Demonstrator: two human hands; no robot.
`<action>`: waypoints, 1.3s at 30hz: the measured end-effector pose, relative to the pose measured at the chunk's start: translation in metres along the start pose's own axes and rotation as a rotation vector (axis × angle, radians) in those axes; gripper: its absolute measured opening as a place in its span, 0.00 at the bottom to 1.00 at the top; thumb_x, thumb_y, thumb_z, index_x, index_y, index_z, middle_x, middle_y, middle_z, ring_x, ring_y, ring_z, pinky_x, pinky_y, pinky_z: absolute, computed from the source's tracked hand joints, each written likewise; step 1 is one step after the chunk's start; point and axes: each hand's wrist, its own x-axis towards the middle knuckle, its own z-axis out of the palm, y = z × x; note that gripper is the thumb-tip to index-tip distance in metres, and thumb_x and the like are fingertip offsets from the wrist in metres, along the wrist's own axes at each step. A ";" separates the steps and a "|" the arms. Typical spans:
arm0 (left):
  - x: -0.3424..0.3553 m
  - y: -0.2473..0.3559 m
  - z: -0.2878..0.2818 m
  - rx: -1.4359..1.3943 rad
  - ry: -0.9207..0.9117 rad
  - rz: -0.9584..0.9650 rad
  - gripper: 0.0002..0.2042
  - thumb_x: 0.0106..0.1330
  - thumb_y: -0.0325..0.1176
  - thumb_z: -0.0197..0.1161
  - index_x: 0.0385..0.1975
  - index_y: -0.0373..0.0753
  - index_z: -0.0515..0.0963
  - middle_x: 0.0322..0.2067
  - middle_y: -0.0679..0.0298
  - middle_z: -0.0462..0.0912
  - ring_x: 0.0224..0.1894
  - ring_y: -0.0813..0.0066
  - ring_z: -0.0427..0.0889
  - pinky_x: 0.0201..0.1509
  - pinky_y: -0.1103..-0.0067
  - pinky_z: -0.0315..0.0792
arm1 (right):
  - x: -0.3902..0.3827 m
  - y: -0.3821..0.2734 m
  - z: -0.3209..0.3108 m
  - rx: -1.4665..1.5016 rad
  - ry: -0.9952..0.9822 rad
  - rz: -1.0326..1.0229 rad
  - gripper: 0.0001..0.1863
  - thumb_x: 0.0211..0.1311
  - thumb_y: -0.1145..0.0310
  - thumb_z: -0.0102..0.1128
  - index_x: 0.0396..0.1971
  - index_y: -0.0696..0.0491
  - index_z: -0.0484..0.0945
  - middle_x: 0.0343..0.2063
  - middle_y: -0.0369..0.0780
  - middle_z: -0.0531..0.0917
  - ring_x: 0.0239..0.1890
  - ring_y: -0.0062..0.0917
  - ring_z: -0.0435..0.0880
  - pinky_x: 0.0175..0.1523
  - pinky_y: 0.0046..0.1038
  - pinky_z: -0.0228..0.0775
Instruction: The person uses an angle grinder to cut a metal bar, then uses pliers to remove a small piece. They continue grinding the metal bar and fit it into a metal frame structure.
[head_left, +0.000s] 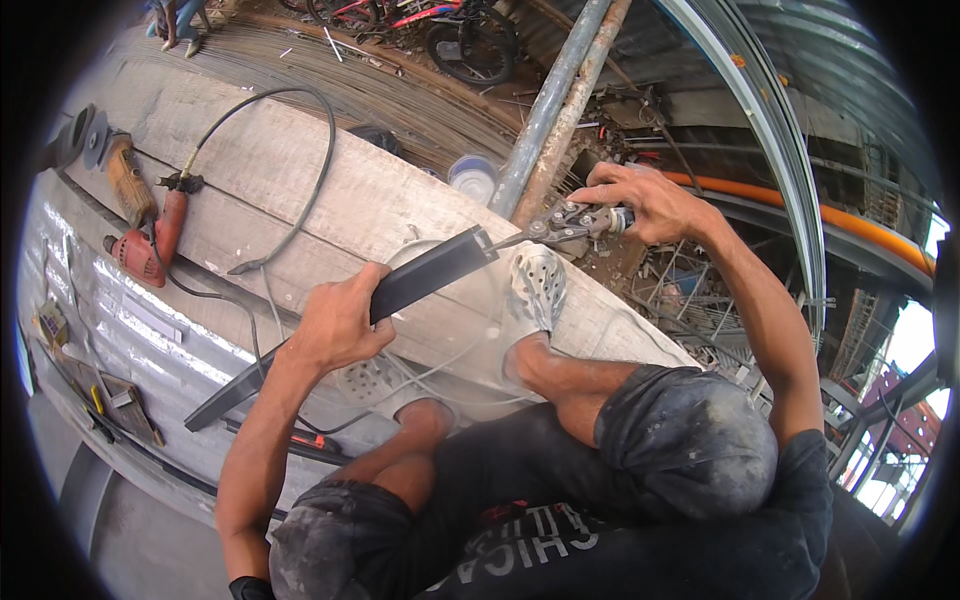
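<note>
My left hand (335, 320) grips a long, straight dark metal profile (425, 275), which slants from lower left up to the right. My right hand (650, 205) holds lever-jointed metal snips (565, 225); their pointed jaws touch or lie very close to the profile's upper end, and I cannot tell which. Beneath them, my feet in pale perforated clogs (535, 290) rest on pale wooden planks (260, 160), with thin cables running around them.
At left lie a red drill (150, 245), an angle grinder (125, 170), cables and corrugated sheet (120, 320) with small tools. Beyond the planks are pipes (550, 120), a bucket (473, 180), rubble, an orange tube (850, 225), bicycles (470, 45) and another person (170, 20).
</note>
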 end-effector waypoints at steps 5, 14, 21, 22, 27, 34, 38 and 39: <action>-0.003 0.002 -0.008 -0.033 -0.058 -0.004 0.23 0.50 0.30 0.65 0.48 0.35 0.70 0.26 0.45 0.81 0.32 0.44 0.84 0.37 0.61 0.76 | 0.009 0.011 0.007 0.152 -0.096 -0.084 0.45 0.31 0.77 0.70 0.62 0.45 0.77 0.48 0.41 0.77 0.53 0.40 0.78 0.58 0.39 0.70; -0.001 0.003 -0.003 0.052 -0.029 -0.092 0.25 0.53 0.29 0.64 0.54 0.38 0.69 0.32 0.46 0.83 0.35 0.43 0.84 0.40 0.58 0.78 | 0.000 -0.023 -0.013 -0.184 0.062 0.026 0.44 0.33 0.78 0.70 0.61 0.41 0.78 0.51 0.41 0.77 0.54 0.39 0.77 0.60 0.40 0.70; 0.003 -0.013 0.014 0.194 0.121 -0.029 0.25 0.56 0.27 0.63 0.56 0.42 0.68 0.40 0.53 0.83 0.37 0.50 0.85 0.37 0.61 0.79 | -0.015 -0.067 -0.016 -0.756 0.505 -0.081 0.34 0.41 0.76 0.70 0.54 0.36 0.79 0.45 0.36 0.77 0.48 0.32 0.78 0.56 0.37 0.69; 0.004 -0.011 0.013 0.193 0.130 -0.034 0.25 0.56 0.27 0.64 0.56 0.41 0.69 0.39 0.52 0.83 0.37 0.50 0.85 0.38 0.61 0.79 | -0.016 -0.070 -0.015 -0.788 0.550 -0.087 0.35 0.40 0.76 0.71 0.54 0.35 0.79 0.46 0.36 0.77 0.48 0.32 0.78 0.56 0.37 0.69; 0.000 -0.010 0.009 0.181 0.124 -0.027 0.23 0.55 0.28 0.68 0.52 0.39 0.72 0.35 0.49 0.84 0.37 0.49 0.85 0.38 0.63 0.78 | -0.015 -0.053 -0.010 -0.703 0.568 -0.137 0.41 0.36 0.77 0.72 0.57 0.33 0.78 0.47 0.36 0.78 0.50 0.32 0.77 0.58 0.37 0.68; -0.005 -0.006 -0.015 -0.212 -0.169 -0.084 0.21 0.53 0.33 0.68 0.48 0.38 0.72 0.22 0.49 0.80 0.28 0.48 0.83 0.33 0.63 0.74 | -0.011 -0.016 0.001 -0.609 0.588 -0.300 0.52 0.28 0.82 0.70 0.62 0.28 0.76 0.50 0.35 0.78 0.53 0.32 0.77 0.60 0.38 0.68; 0.000 -0.003 -0.029 -0.274 -0.239 -0.096 0.21 0.51 0.33 0.66 0.46 0.36 0.73 0.23 0.47 0.80 0.29 0.46 0.83 0.35 0.61 0.74 | -0.007 -0.014 0.000 -0.536 0.594 -0.325 0.50 0.27 0.81 0.71 0.61 0.32 0.76 0.52 0.40 0.76 0.57 0.39 0.75 0.62 0.43 0.68; 0.001 -0.003 -0.031 -0.258 -0.241 -0.095 0.21 0.51 0.33 0.65 0.46 0.36 0.72 0.23 0.47 0.80 0.29 0.46 0.83 0.35 0.61 0.74 | -0.006 -0.016 -0.001 -0.509 0.584 -0.305 0.50 0.28 0.81 0.70 0.62 0.31 0.76 0.52 0.39 0.77 0.56 0.38 0.76 0.62 0.42 0.68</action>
